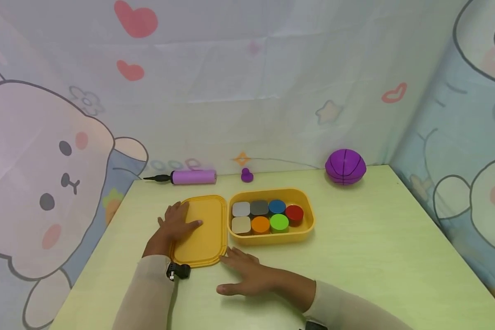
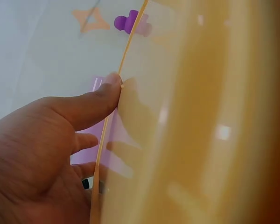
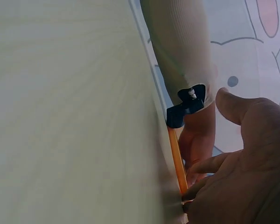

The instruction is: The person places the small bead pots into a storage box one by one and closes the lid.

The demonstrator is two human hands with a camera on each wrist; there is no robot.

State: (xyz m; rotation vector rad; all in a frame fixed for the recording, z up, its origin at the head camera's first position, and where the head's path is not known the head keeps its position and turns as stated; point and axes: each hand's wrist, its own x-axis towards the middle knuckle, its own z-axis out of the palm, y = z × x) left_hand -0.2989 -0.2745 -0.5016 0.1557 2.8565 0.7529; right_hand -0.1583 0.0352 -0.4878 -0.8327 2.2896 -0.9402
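A yellow lid [image 1: 202, 229] lies flat on the table beside a yellow container [image 1: 271, 239]. My left hand [image 1: 177, 223] rests across the lid's left side, its thumb stretched over the surface. The left wrist view shows the thumb [image 2: 100, 95] right at the lid's edge. My right hand [image 1: 249, 274] is low over the table with loosely spread fingers, fingertips close by the lid's near right corner. Inside the container stand several pots with coloured tops, among them a red one [image 1: 294, 213], an orange one [image 1: 260, 224] and a light green one [image 1: 279, 222].
Along the back edge lie a purple hand pump [image 1: 194, 177] with a black nozzle and a small purple knobbed piece [image 1: 246, 175]. A purple ball [image 1: 345, 167] sits at the back right. Printed cloth [image 1: 280, 91] hangs behind and at both sides of the table [image 1: 375, 256].
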